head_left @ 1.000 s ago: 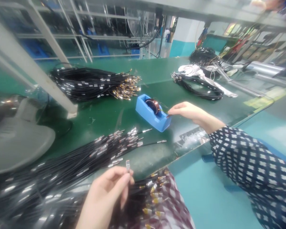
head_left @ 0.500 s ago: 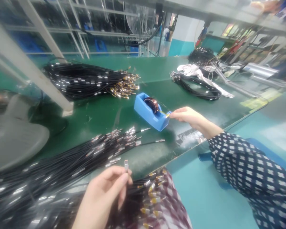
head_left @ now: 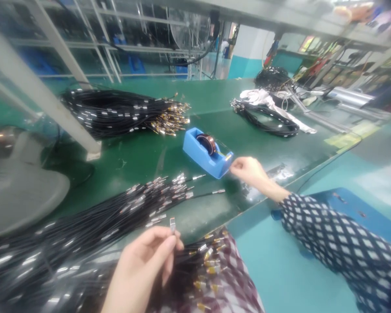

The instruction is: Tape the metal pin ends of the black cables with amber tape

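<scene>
My left hand [head_left: 146,265] is closed in a pinch around a cable end, and its metal USB-type plug [head_left: 172,224] points up above the thumb. My right hand [head_left: 247,171] is beside the front end of a blue tape dispenser [head_left: 198,152], thumb and forefinger pressed together. Whatever those fingers pinch is too small to make out. A roll of amber tape [head_left: 207,143] sits in the dispenser, and a yellowish tape end [head_left: 228,157] shows at its cutting edge. Below my left hand, cables with yellow-wrapped ends [head_left: 211,269] lie over checkered cloth [head_left: 239,274].
Black cables with bare metal plugs [head_left: 156,191] cover the near left of the green table [head_left: 215,98]. Another cable bundle [head_left: 117,111] lies behind, near a slanted white post [head_left: 65,104]. Coiled cables [head_left: 263,121] and white cloth [head_left: 257,96] lie at the back right. A blue stool [head_left: 355,208] stands below.
My right hand has drawn slightly down from the dispenser's cutting edge, and its fingers have curled into a tighter pinch. My left hand with the cable has hardly moved.
</scene>
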`<state>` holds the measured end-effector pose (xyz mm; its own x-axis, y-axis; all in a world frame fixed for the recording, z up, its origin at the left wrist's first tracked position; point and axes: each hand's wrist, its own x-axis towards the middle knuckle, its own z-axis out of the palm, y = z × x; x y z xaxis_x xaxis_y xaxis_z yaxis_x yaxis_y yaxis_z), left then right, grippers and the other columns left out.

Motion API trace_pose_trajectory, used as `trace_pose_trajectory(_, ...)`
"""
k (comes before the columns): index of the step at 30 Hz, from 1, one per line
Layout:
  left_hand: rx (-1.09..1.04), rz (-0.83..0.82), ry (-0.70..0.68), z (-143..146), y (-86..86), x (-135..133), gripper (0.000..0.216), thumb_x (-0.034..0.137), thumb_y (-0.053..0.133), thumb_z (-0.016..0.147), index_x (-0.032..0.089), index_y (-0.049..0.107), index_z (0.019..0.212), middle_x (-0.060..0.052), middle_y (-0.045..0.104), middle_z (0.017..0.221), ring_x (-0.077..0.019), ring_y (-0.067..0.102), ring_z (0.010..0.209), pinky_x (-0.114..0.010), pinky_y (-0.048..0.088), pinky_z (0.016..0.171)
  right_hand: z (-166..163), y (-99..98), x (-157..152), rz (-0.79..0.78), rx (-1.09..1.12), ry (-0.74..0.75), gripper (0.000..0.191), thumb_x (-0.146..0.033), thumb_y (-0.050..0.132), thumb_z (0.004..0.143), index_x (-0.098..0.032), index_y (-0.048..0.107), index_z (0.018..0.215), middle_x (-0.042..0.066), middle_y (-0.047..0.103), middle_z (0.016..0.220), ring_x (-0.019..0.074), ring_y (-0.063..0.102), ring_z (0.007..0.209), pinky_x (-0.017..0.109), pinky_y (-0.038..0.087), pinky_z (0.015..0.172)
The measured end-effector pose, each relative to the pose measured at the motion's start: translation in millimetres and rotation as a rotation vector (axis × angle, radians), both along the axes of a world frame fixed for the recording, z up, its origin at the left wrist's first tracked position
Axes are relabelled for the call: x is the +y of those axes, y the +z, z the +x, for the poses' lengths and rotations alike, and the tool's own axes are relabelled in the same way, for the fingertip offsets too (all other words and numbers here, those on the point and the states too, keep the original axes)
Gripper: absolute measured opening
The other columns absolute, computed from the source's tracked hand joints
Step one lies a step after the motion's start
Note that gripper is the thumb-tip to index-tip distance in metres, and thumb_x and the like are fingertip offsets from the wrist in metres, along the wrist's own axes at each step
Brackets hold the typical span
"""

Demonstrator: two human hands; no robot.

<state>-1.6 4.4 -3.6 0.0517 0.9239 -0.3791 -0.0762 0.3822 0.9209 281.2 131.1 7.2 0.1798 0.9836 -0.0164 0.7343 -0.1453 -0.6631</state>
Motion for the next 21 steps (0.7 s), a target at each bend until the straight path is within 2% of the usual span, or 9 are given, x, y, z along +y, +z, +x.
trace_pose_trajectory(3,-0.011,0.021,0.006,0.5,0.9,-2.2,0.024,0.039,0.070,0.080,0.015,0.067,0.077,-0.006,0.068,0.070,-0.0072,0.045,0.042,-0.020,0.035,0.040,-21.9,-1.8,-25.4,-0.105,0.145,0.133,0.021,-0.033,0.063,0.074,-0.014,0.071,0.073,0.004,0.064,0.068,0.0126,0.050,0.058,0.025,0.037,0.056)
trace_pose_trajectory(6,-0.003,0.058,-0.010,3.8,4.4,-2.0,0.022,0.036,0.068,0.082,0.015,0.066,0.082,-0.004,0.066,0.069,-0.0080,0.047,0.043,-0.021,0.039,0.042,-50.7,6.3,-52.3,-0.370,0.534,0.353,0.028,-0.041,0.065,0.074,-0.014,0.070,0.076,-0.001,0.056,0.060,0.0079,0.040,0.049,0.021,0.028,0.047)
trace_pose_trajectory(8,0.002,0.068,-0.008,7.4,7.4,-1.4,0.020,0.035,0.069,0.081,0.015,0.065,0.084,-0.003,0.065,0.068,-0.0086,0.048,0.045,-0.021,0.041,0.042,-67.3,14.5,-64.5,-0.480,0.693,0.460,0.025,-0.038,0.066,0.075,-0.013,0.070,0.076,-0.003,0.052,0.057,0.0065,0.036,0.048,0.021,0.025,0.046)
trace_pose_trajectory(11,0.017,0.067,0.039,12.8,11.1,-1.4,0.019,0.029,0.074,0.075,0.015,0.067,0.085,-0.001,0.062,0.066,-0.0089,0.050,0.047,-0.019,0.042,0.041,-83.0,23.9,-72.0,-0.511,0.707,0.540,0.016,-0.028,0.064,0.078,-0.014,0.070,0.073,-0.004,0.051,0.055,0.0062,0.036,0.047,0.020,0.025,0.044)
trace_pose_trajectory(14,0.047,0.074,0.079,16.0,12.5,-1.4,0.019,0.026,0.077,0.071,0.015,0.068,0.084,-0.001,0.063,0.067,-0.0087,0.049,0.046,-0.019,0.041,0.039,-89.3,27.5,-72.9,-0.541,0.673,0.567,0.015,-0.021,0.060,0.081,-0.014,0.071,0.074,-0.004,0.053,0.056,0.0057,0.035,0.045,0.020,0.023,0.041)
trace_pose_trajectory(18,0.096,0.089,0.067,17.3,11.5,0.0,0.017,0.027,0.077,0.070,0.015,0.068,0.073,-0.003,0.067,0.072,-0.0082,0.048,0.044,-0.020,0.040,0.037,-90.4,28.5,-73.5,-0.562,0.635,0.562,0.017,-0.020,0.057,0.083,-0.014,0.072,0.076,-0.003,0.054,0.058,0.0052,0.036,0.045,0.019,0.024,0.040)
trace_pose_trajectory(21,0.094,0.103,0.084,17.5,9.9,0.6,0.017,0.028,0.077,0.070,0.015,0.066,0.071,-0.001,0.064,0.068,-0.0071,0.046,0.043,-0.018,0.038,0.036,-89.8,25.9,-73.9,-0.572,0.650,0.537,0.019,-0.021,0.056,0.084,-0.014,0.072,0.077,-0.004,0.052,0.058,0.0048,0.034,0.043,0.019,0.023,0.039)
